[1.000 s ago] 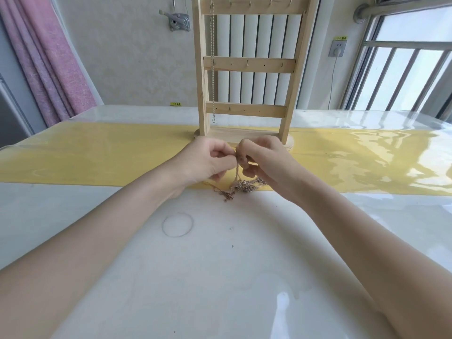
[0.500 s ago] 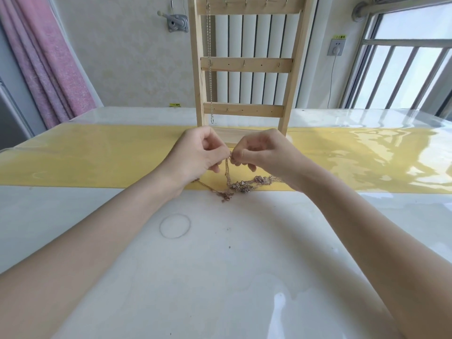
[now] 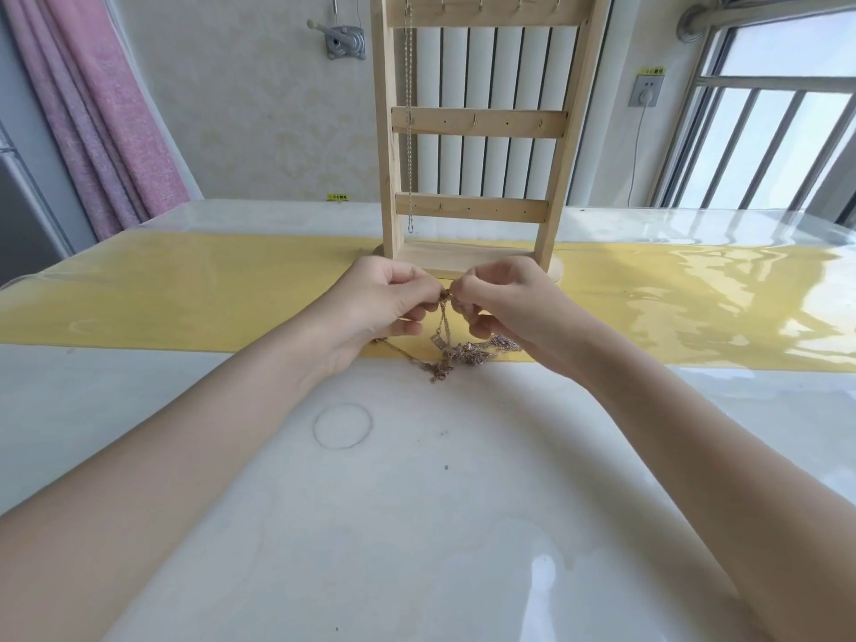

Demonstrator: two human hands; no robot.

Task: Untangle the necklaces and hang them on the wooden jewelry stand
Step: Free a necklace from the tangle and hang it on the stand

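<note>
A tangle of thin gold necklaces (image 3: 463,352) lies on the table at the near edge of the yellow runner. A strand rises from it to my fingertips. My left hand (image 3: 384,303) and my right hand (image 3: 505,303) both pinch that strand at the same spot, fingertips almost touching, just in front of the wooden jewelry stand (image 3: 477,122). The stand has three cross bars with small hooks. One silver chain (image 3: 408,113) hangs from the top bar's left hook, down to just above the base.
The glossy white table (image 3: 417,525) carries a yellow runner (image 3: 185,289) across its middle. A faint ring mark (image 3: 343,426) lies near the left forearm. A pink curtain (image 3: 102,108) hangs at the left, a window (image 3: 764,122) at the right.
Both hands have lifted the pinched strand a little off the pile, so more chain hangs between fingertips and tangle. The view has tilted slightly.
</note>
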